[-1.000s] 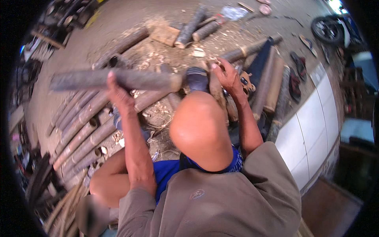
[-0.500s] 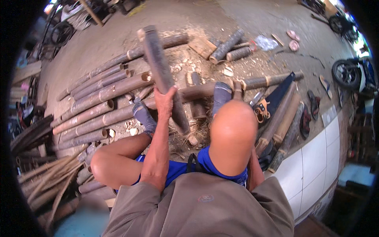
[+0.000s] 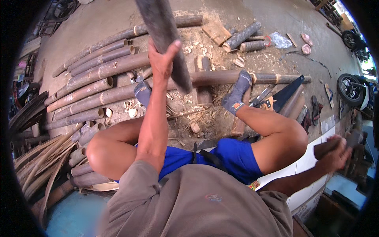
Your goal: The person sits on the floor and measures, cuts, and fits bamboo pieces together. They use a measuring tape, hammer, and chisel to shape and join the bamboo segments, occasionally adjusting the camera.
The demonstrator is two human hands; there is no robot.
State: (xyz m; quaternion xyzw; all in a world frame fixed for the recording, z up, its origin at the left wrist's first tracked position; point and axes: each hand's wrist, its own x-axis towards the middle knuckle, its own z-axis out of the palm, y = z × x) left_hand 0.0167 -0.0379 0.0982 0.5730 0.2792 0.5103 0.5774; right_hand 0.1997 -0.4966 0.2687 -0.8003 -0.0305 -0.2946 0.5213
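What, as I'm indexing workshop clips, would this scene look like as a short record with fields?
Left hand: grips a bamboo piece, tilted, its upper end out of frame
Right hand: out to the right, blurred; grip unclear
Right of the right foot: saw, orange handle
Floor, left: several bamboo poles
Floor, ahead: wood block, plastic bag, scattered chips
Far right: motorbike wheel

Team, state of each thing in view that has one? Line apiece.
Left hand: closed around bamboo piece
Bamboo piece: raised, tilted
Right hand: blurred, grip unclear
Saw: lying on its side, uncovered
Long bamboo pole: lying crosswise
Plastic bag: crumpled
Motorbike: upright, partly in view
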